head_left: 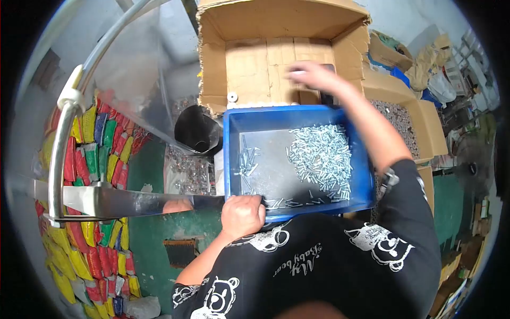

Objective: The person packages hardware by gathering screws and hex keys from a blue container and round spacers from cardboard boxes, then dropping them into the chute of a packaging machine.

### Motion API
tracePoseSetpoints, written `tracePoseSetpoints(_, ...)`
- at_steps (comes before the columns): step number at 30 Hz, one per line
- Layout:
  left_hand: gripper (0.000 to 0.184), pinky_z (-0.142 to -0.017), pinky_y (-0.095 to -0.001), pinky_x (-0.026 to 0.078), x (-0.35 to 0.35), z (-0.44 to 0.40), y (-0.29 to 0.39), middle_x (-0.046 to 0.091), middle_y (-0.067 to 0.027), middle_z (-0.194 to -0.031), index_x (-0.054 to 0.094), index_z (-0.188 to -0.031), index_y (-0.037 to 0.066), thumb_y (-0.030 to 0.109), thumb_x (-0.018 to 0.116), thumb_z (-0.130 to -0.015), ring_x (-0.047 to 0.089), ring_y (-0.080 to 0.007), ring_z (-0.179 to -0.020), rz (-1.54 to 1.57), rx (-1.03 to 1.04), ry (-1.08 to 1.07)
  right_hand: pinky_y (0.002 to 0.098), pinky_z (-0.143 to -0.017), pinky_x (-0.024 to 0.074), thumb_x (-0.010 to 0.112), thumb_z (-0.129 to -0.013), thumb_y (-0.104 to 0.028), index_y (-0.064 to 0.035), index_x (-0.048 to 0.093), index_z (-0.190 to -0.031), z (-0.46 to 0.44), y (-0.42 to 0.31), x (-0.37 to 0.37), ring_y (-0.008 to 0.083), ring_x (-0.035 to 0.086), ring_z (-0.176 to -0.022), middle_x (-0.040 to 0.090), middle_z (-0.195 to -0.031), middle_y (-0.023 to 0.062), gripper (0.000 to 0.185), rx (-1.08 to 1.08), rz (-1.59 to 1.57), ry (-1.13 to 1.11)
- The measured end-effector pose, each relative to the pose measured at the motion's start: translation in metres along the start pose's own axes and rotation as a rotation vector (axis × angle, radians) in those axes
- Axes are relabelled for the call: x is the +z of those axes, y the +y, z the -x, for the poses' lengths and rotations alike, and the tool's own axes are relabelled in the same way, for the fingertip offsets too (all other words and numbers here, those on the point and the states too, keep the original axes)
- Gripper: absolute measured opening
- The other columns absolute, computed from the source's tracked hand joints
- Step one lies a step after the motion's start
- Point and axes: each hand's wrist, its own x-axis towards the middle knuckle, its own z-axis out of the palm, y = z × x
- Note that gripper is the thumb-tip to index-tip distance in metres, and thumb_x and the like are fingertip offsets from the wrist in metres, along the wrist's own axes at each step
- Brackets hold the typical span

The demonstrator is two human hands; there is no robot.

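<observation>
A blue plastic bin [366,187] stands right in front of me, holding a heap of small silvery screw-like metal pieces [320,159] on its right. A smaller scatter of these pieces [248,161] lies at the left side, with some along the near edge. My left hand [243,216] is closed around the bin's near left corner. Beyond the bin, my right hand [313,76] reaches over an open cardboard box [247,64]. Its fingers are smeared by motion, and I cannot make out whether they hold anything. A white round piece [232,97] sits by the box's near left corner.
A metal chute [138,206] runs in from the left toward the bin, below a bent metal pipe [56,154]. Beside the bin is a black bucket [197,130]. Another carton [425,125] with small parts stands right. Red, yellow and green bundles [101,143] pile up far left.
</observation>
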Motion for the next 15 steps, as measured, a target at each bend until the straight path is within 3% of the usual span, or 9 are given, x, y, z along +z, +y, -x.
tracePoseSetpoints(1,0.011,-0.059,-0.042,0.045,0.0,0.001,-0.001,0.056,-0.0099,-0.058,0.056,-0.064,0.007,0.011,0.064,-0.071,0.059,-0.0288,-0.058,0.001,0.014,-0.005,0.0371,-0.08,0.0525,0.063,-0.089,-0.027,-0.0087,0.061,-0.12,-0.043,-0.01,0.034,0.0213,0.065,-0.095,0.068,-0.103,0.0096,0.036,-0.29,0.096,-0.026)
tracePoseSetpoints(2,0.012,-0.058,-0.0421,0.045,0.001,0.002,-0.002,0.055,-0.0096,-0.057,0.055,-0.063,0.007,0.011,0.064,-0.071,0.059,-0.0286,-0.057,0.001,0.028,-0.008,0.0401,-0.083,0.0518,0.067,-0.083,-0.022,-0.0142,0.058,-0.126,-0.097,-0.001,0.073,0.0279,0.066,-0.1,0.068,-0.108,0.0136,0.044,-0.355,0.266,-0.015)
tracePoseSetpoints(4,0.012,-0.057,-0.0424,0.044,0.002,0.005,-0.003,0.053,-0.0091,-0.056,0.054,-0.064,0.008,0.011,0.064,-0.07,0.058,-0.0286,-0.056,0.048,0.006,0.046,0.0418,-0.084,0.0511,0.067,-0.08,-0.016,-0.0198,0.053,-0.131,-0.12,-0.043,0.111,0.032,0.065,-0.1,0.067,-0.108,0.014,0.053,-0.231,0.594,-0.175)
tracePoseSetpoints(7,0.013,-0.057,-0.0426,0.044,0.004,0.009,-0.013,0.054,-0.0094,-0.058,0.053,-0.065,0.009,0.012,0.064,-0.071,0.057,-0.0293,-0.056,0.085,-0.007,0.027,0.0427,-0.081,0.0511,0.063,-0.081,-0.012,-0.0261,0.052,-0.131,-0.15,-0.038,0.15,0.0316,0.066,-0.096,0.068,-0.102,0.013,0.054,-0.21,0.829,-0.316)
tracePoseSetpoints(9,0.014,-0.055,-0.0422,0.042,0.003,0.01,-0.016,0.054,-0.0075,-0.061,0.055,-0.068,0.011,0.014,0.068,-0.071,0.058,-0.0288,-0.06,0.083,-0.048,-0.13,0.0423,-0.084,0.0506,0.063,-0.082,-0.014,-0.0247,0.054,-0.129,-0.154,-0.028,0.155,0.0313,0.065,-0.1,0.068,-0.106,0.012,0.049,-0.163,0.783,-0.347)
tracePoseSetpoints(10,0.014,-0.055,-0.0422,0.042,0.008,0.013,-0.019,0.054,-0.0075,-0.061,0.055,-0.068,0.011,0.014,0.068,-0.071,0.058,-0.0288,-0.06,0.092,-0.053,-0.125,0.0419,-0.087,0.0502,0.063,-0.083,-0.016,-0.0233,0.056,-0.127,-0.152,-0.026,0.154,0.031,0.063,-0.105,0.067,-0.111,0.0111,0.045,-0.117,0.741,-0.374)
tracePoseSetpoints(12,0.02,-0.054,-0.0401,0.041,0.022,0.018,-0.027,0.053,-0.0047,-0.063,0.054,-0.073,0.013,0.022,0.072,-0.072,0.057,-0.0247,-0.061,0.062,0.106,0.048,0.0419,-0.083,0.0513,0.063,-0.083,-0.019,-0.0167,0.058,-0.121,-0.146,-0.018,0.148,0.0324,0.065,-0.099,0.068,-0.106,0.0127,0.038,-0.177,0.755,-0.295)
tracePoseSetpoints(14,0.023,-0.054,-0.0386,0.041,0.025,0.018,-0.031,0.05,-0.0033,-0.062,0.055,-0.077,0.014,0.028,0.072,-0.072,0.056,-0.0224,-0.059,0.041,0.131,0.07,0.0395,-0.075,0.0524,0.066,-0.081,-0.015,-0.0154,0.056,-0.122,-0.143,-0.017,0.139,0.0318,0.067,-0.088,0.069,-0.096,0.0144,0.042,-0.433,0.407,0.087)
tracePoseSetpoints(15,0.018,-0.054,-0.0386,0.042,0.025,0.018,-0.029,0.051,-0.0036,-0.061,0.053,-0.071,0.013,0.023,0.069,-0.072,0.056,-0.023,-0.057,0.029,0.128,0.088,0.0361,-0.075,0.0519,0.069,-0.082,-0.017,-0.0123,0.057,-0.12,-0.132,-0.029,0.132,0.0256,0.067,-0.087,0.068,-0.094,0.012,0.041,-0.585,0.207,0.102)
